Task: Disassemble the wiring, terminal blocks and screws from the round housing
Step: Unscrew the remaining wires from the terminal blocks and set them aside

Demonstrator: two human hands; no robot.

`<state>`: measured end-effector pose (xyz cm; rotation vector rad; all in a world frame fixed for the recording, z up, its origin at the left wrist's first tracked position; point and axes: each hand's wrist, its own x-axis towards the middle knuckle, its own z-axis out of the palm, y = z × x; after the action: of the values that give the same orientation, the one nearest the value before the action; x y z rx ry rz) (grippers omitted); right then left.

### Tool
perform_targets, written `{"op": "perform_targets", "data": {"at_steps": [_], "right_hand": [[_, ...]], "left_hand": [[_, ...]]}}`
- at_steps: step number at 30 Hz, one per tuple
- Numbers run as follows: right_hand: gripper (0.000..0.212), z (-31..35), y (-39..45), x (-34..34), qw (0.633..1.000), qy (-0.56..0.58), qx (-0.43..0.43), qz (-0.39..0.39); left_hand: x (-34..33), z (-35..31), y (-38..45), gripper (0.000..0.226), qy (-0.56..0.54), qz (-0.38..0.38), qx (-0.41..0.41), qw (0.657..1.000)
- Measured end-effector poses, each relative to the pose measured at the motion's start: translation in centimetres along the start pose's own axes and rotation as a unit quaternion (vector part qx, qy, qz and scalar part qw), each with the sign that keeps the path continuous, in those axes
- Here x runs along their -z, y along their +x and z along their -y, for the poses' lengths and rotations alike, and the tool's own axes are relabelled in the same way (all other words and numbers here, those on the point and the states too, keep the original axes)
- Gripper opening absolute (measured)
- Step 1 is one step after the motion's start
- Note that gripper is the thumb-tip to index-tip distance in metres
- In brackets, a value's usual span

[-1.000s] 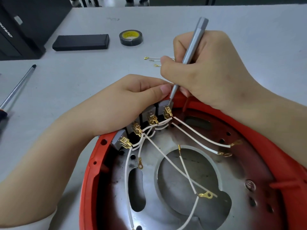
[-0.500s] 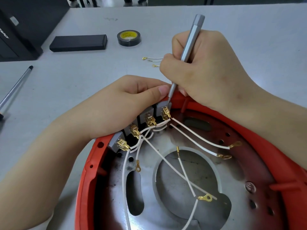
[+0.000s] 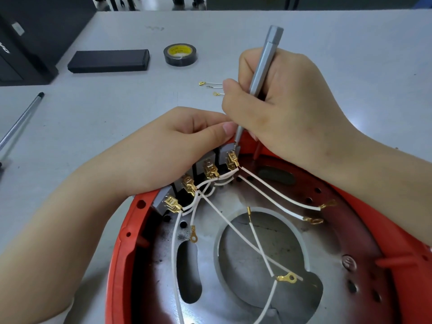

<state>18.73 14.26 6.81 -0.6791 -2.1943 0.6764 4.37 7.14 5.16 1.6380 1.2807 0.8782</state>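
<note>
Hands (image 3: 177, 148) (image 3: 289, 106) crowd the housing rim (image 3: 121, 253), screwdriver (image 3: 261, 76) on the end terminal block (image 3: 228, 150).

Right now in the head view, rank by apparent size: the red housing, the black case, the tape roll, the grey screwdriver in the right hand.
1. Red housing, by far the largest.
2. Black case and grey screwdriver: similar length; the driver is nearer and partly hidden, so unranked.
3. Tape roll, smallest.

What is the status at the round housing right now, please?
Right hand grips grey screwdriver, tip on rightmost terminal block. Left hand holds the block row on red housing. White wires attached; nothing blocking.
</note>
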Motion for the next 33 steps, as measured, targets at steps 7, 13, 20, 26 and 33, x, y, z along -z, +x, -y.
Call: {"op": "perform_targets", "data": {"at_steps": [7,13,20,26,33], "right_hand": [[0.039,0.6,-0.2,-0.1,0.998,0.046,-0.012,0.035],[0.044,0.7,-0.3,1.0,0.993,0.107,-0.056,0.003],[0.044,0.0,0.2,0.9,0.973,0.191,-0.124,0.027],[0.046,0.0,0.4,0.8,0.971,0.197,-0.131,0.015],[0.037,-0.3,0.4,0.9,0.988,0.082,-0.128,0.016]], "left_hand": [[0.1,0.1,0.0,0.028,0.004,-0.002,0.007,1.000],[0.1,-0.3,-0.1,0.030,0.012,-0.002,0.042,0.999],[0.2,-0.4,-0.1,0.030,-0.002,-0.004,0.069,0.998],[0.2,-0.3,-0.1,0.030,0.008,-0.011,0.070,0.997],[0.2,-0.2,-0.1,0.028,0.009,-0.015,0.057,0.998]]}}
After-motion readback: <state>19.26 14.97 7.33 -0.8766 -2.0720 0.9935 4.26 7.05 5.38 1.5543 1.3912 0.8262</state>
